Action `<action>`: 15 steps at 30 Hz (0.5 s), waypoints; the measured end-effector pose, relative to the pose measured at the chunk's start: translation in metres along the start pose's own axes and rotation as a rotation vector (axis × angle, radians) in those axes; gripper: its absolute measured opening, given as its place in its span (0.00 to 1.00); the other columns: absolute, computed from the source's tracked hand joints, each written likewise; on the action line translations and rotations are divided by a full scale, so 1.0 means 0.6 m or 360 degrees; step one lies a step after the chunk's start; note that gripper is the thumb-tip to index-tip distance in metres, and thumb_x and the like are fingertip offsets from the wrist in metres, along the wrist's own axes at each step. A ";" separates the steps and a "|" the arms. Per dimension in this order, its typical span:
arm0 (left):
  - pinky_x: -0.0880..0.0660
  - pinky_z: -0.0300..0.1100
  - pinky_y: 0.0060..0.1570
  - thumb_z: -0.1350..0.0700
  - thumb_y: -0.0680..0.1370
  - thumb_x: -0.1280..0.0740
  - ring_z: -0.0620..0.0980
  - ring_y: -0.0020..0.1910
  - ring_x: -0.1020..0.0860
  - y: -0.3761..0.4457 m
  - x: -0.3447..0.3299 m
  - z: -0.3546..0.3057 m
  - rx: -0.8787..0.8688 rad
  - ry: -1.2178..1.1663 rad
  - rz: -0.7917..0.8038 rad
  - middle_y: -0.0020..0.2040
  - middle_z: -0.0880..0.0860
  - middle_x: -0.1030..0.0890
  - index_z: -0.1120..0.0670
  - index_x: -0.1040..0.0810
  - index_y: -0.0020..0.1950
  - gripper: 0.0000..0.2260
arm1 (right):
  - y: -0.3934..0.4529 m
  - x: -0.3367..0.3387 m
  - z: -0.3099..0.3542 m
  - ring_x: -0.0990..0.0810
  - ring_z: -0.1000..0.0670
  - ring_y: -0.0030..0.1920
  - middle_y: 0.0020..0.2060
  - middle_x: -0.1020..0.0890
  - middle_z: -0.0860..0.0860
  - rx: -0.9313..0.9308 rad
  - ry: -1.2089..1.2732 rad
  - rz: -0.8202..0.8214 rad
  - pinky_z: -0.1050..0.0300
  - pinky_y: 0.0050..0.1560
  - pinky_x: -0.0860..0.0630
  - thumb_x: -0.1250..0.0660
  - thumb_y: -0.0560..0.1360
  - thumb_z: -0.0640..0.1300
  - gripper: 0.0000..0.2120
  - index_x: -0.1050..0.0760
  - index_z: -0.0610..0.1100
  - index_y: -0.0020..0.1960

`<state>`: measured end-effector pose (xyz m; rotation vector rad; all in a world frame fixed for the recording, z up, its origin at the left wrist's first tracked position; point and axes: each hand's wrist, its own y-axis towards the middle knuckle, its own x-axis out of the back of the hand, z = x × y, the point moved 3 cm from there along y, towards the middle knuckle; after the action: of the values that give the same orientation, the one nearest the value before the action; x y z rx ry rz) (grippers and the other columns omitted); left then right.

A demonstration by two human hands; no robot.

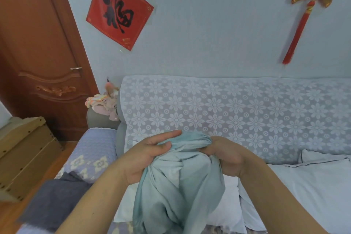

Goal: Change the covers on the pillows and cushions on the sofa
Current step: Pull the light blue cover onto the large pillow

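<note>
A pale teal cover hangs bunched in front of me, above the sofa seat. My left hand grips its gathered top edge from the left, thumb pressed on the cloth and forefinger stretched along the rim. From the right, my right hand clutches the same bunched edge with curled fingers. Under the cover lies a white pillow on the seat. A second white pillow with dark piping leans at the right against the sofa back, which wears a floral lace throw.
A dark grey cloth lies on the lilac quilted armrest cover at the left. Pink and cream clothes sit piled on the armrest's far end. A wooden box and a brown door stand to the left.
</note>
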<state>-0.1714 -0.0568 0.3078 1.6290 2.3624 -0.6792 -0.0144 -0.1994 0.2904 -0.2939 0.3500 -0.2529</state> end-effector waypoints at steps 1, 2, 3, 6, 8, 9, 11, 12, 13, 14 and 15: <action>0.22 0.46 0.62 0.64 0.77 0.34 0.56 0.63 0.19 -0.003 -0.003 0.001 -0.0010 0.0031 0.0011 0.64 0.58 0.18 0.55 0.16 0.63 0.16 | 0.001 -0.005 0.000 0.25 0.39 0.68 0.66 0.22 0.39 0.0027 0.0034 0.0033 0.41 0.73 0.34 0.36 0.78 0.31 0.22 0.28 0.38 0.71; 0.20 0.45 0.59 0.64 0.76 0.34 0.56 0.60 0.17 -0.007 -0.005 0.000 -0.0029 0.0042 -0.0007 0.61 0.58 0.16 0.56 0.14 0.60 0.15 | 0.002 -0.007 0.000 0.25 0.39 0.69 0.67 0.22 0.40 0.0053 0.0092 0.0036 0.42 0.74 0.35 0.37 0.78 0.31 0.24 0.29 0.41 0.73; 0.18 0.44 0.54 0.65 0.75 0.34 0.55 0.55 0.16 -0.009 -0.007 0.000 -0.0061 0.0032 -0.0044 0.58 0.59 0.15 0.57 0.12 0.54 0.13 | 0.000 -0.009 0.000 0.25 0.39 0.69 0.67 0.22 0.41 0.0083 0.0174 0.0018 0.41 0.74 0.35 0.37 0.78 0.31 0.26 0.30 0.46 0.74; 0.18 0.42 0.43 0.67 0.71 0.33 0.54 0.45 0.15 -0.004 -0.001 0.003 -0.0077 -0.0011 -0.0182 0.49 0.58 0.14 0.59 0.13 0.40 0.09 | -0.014 -0.020 0.004 0.26 0.40 0.70 0.68 0.23 0.43 0.0246 0.0364 0.0116 0.43 0.74 0.35 0.39 0.79 0.30 0.29 0.30 0.55 0.73; 0.18 0.44 0.46 0.67 0.71 0.32 0.55 0.47 0.16 0.001 0.006 0.008 -0.0010 -0.0055 -0.0168 0.50 0.59 0.16 0.59 0.15 0.43 0.07 | -0.027 -0.034 0.010 0.24 0.40 0.67 0.67 0.22 0.42 0.0339 0.0360 0.0188 0.46 0.70 0.28 0.40 0.79 0.31 0.25 0.25 0.52 0.70; 0.19 0.45 0.48 0.67 0.71 0.30 0.56 0.48 0.17 0.002 0.007 0.009 0.0014 -0.0048 -0.0121 0.52 0.60 0.17 0.59 0.16 0.45 0.07 | -0.031 -0.039 0.012 0.20 0.41 0.63 0.64 0.20 0.41 0.0350 0.0315 0.0151 0.49 0.64 0.23 0.39 0.78 0.32 0.21 0.20 0.48 0.65; 0.20 0.47 0.52 0.64 0.70 0.26 0.57 0.51 0.19 -0.003 0.008 0.010 0.0013 0.0089 -0.0036 0.54 0.61 0.17 0.56 0.16 0.50 0.10 | -0.037 -0.043 0.017 0.17 0.44 0.52 0.54 0.16 0.41 0.0337 0.0164 0.0021 0.54 0.52 0.19 0.36 0.76 0.32 0.13 0.15 0.43 0.52; 0.20 0.47 0.53 0.63 0.68 0.23 0.56 0.51 0.18 -0.007 0.007 0.011 -0.0006 0.0231 -0.0022 0.55 0.59 0.16 0.55 0.15 0.51 0.13 | -0.038 -0.043 0.019 0.17 0.45 0.49 0.50 0.16 0.41 0.0338 0.0078 -0.0022 0.54 0.49 0.20 0.35 0.76 0.33 0.11 0.16 0.42 0.49; 0.20 0.45 0.54 0.62 0.67 0.20 0.52 0.51 0.18 -0.011 0.004 0.009 -0.0050 0.0430 -0.0026 0.55 0.56 0.16 0.53 0.16 0.52 0.15 | -0.040 -0.045 0.022 0.18 0.46 0.47 0.47 0.16 0.41 0.0336 -0.0010 -0.0053 0.55 0.48 0.20 0.34 0.77 0.33 0.08 0.16 0.41 0.47; 0.21 0.41 0.53 0.61 0.67 0.18 0.47 0.51 0.18 -0.016 -0.001 0.005 -0.0109 0.0683 -0.0051 0.54 0.52 0.16 0.51 0.16 0.52 0.16 | -0.041 -0.046 0.024 0.18 0.48 0.46 0.45 0.17 0.43 0.0343 -0.0120 -0.0076 0.56 0.48 0.21 0.31 0.76 0.35 0.05 0.17 0.41 0.47; 0.24 0.35 0.52 0.60 0.68 0.18 0.42 0.50 0.19 -0.019 -0.006 0.000 -0.0184 0.0969 -0.0088 0.53 0.47 0.16 0.49 0.17 0.52 0.17 | -0.045 -0.049 0.029 0.19 0.50 0.45 0.43 0.17 0.46 0.0356 -0.0304 -0.0115 0.56 0.49 0.23 0.28 0.74 0.39 0.01 0.17 0.43 0.45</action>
<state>-0.1803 -0.0629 0.3122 1.9281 2.7842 -0.0367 -0.0401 -0.2116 0.3234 -0.1086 0.1203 -0.3295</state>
